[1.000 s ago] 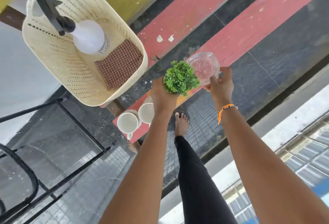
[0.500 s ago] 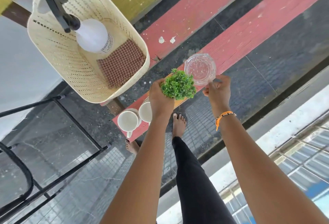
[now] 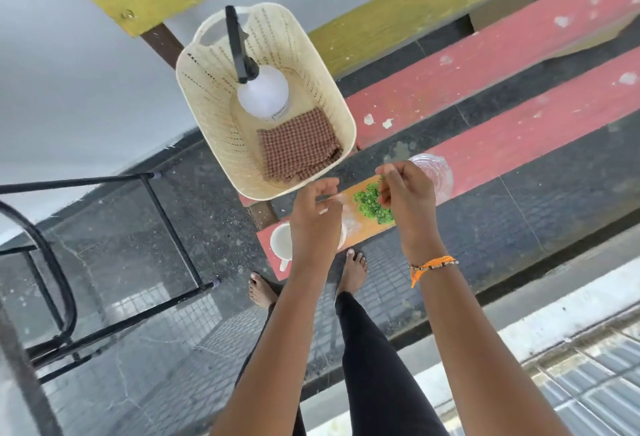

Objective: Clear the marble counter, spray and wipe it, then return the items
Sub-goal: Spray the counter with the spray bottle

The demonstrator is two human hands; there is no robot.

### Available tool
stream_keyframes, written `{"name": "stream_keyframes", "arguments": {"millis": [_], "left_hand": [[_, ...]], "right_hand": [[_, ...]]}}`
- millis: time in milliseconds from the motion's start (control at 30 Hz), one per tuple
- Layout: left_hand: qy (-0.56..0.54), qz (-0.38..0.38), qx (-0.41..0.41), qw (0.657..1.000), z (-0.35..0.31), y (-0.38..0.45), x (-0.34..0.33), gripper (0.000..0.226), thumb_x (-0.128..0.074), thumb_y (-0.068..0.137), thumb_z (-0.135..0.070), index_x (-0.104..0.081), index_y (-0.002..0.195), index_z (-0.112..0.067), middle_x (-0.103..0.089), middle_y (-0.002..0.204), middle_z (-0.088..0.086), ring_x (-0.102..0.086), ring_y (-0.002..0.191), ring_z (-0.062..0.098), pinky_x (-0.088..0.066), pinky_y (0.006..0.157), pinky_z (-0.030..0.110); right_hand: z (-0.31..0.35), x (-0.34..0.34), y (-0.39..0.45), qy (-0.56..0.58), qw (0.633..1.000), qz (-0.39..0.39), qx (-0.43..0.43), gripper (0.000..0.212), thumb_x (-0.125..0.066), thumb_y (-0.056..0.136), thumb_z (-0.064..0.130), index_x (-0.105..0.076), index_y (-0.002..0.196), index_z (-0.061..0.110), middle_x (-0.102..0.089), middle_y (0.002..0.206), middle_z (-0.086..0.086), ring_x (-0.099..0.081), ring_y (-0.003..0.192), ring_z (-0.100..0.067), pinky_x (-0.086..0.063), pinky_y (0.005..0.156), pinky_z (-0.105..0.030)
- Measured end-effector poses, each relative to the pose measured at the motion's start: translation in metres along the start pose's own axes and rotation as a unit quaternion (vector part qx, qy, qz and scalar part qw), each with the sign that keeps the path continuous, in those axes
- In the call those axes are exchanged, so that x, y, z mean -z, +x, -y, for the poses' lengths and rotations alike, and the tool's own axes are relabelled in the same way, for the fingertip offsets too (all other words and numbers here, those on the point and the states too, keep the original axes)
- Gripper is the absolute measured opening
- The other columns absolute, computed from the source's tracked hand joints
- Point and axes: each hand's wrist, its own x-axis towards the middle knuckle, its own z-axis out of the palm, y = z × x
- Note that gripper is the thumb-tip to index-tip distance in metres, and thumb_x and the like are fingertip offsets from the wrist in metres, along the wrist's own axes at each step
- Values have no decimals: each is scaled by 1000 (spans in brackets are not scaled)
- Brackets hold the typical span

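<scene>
A small green plant (image 3: 370,205) stands on an orange wooden board (image 3: 360,227) on the red bench (image 3: 519,130). My right hand (image 3: 407,194) hovers over the plant, its fingertips pinched on a sprig at the top. Just behind that hand, a clear glass jar (image 3: 440,175) rests on the bench. My left hand (image 3: 315,217) hangs loosely curled above the board's left end and holds nothing. A white mug (image 3: 281,245) sits at the bench's near end; a second one is mostly hidden under my left hand. The cream basket (image 3: 214,116) holds a white spray bottle (image 3: 263,92) and a checked cloth (image 3: 298,144).
A black metal chair frame (image 3: 166,224) stands to the left on the dark stone floor (image 3: 207,193). A second red plank (image 3: 485,57) and a yellow bench (image 3: 415,5) lie beyond. My bare feet (image 3: 353,269) are right below the bench's end.
My left hand has set the plant down on the board and let go. My right hand has put the glass jar on the bench and moved onto the plant. The view has tilted.
</scene>
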Motion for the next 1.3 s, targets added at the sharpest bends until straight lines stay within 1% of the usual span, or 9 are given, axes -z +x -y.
{"name": "stream_keyframes", "arguments": {"millis": [233,367,500,600,733,900,1100,1200,1300], "left_hand": [[-23,-122,16,992,-3,28,51,21,-51,89,-9,-64,102,-20,-65,102,-13,-61,90,7,-47,79,21],[-35,-153,7,988,-5,44,69,19,-52,90,-10,-64,96,-23,-66,99,-10,-59,79,1,-43,66,11],[-51,-166,8,985,-4,51,82,18,-51,91,-11,-65,100,-18,-67,100,-6,-60,81,5,-43,68,19],[-56,-166,16,984,-4,48,88,20,-50,92,-11,-64,105,-16,-67,103,-5,-59,75,4,-43,63,18],[-74,-167,20,983,-6,38,97,18,-52,93,-12,-64,105,-14,-67,108,-4,-63,92,11,-47,77,21],[-124,-174,19,977,-3,23,108,15,-53,93,-14,-66,100,-17,-69,102,-4,-61,88,9,-49,80,22],[-208,-207,26,956,9,-7,137,20,-54,91,-13,-67,88,-28,-67,85,-17,-60,80,3,-46,77,20],[-236,-223,3,946,10,-34,167,21,-55,91,-14,-68,87,-30,-67,83,-18,-60,81,5,-47,80,23],[-257,-242,-32,935,14,-69,206,21,-56,89,-15,-69,86,-31,-68,85,-18,-60,80,2,-48,79,22]], "right_hand": [[56,-93,29,-47,981,174,66,13,-53,91,7,-64,91,1,-59,66,-3,-54,60,-14,-50,61,-29],[67,-139,62,-114,970,166,139,19,-50,89,6,-60,104,7,-60,89,2,-57,77,-12,-48,75,-26],[67,-179,99,-172,961,128,176,39,-54,85,3,-51,123,11,-47,109,-4,-49,81,-2,-42,74,-9],[66,-200,115,-208,949,139,194,40,-61,83,2,-54,122,9,-49,117,-12,-54,98,-15,-45,91,-25],[62,-203,115,-221,944,133,207,31,-65,82,6,-58,112,4,-59,114,-13,-55,105,-25,-42,89,-29],[63,-191,85,-180,948,134,225,23,-62,82,2,-59,105,0,-63,109,-15,-57,104,-26,-47,90,-36],[85,-178,1,-183,915,184,309,26,-57,87,8,-54,111,-2,-62,108,-15,-56,101,-24,-41,89,-24],[99,-174,-61,-180,889,202,370,23,-52,90,19,-52,102,0,-56,98,-14,-50,89,-19,-34,79,-11],[110,-175,-123,-175,866,238,403,21,-46,92,28,-50,98,7,-49,89,-4,-43,81,-11,-33,76,-9]]}}
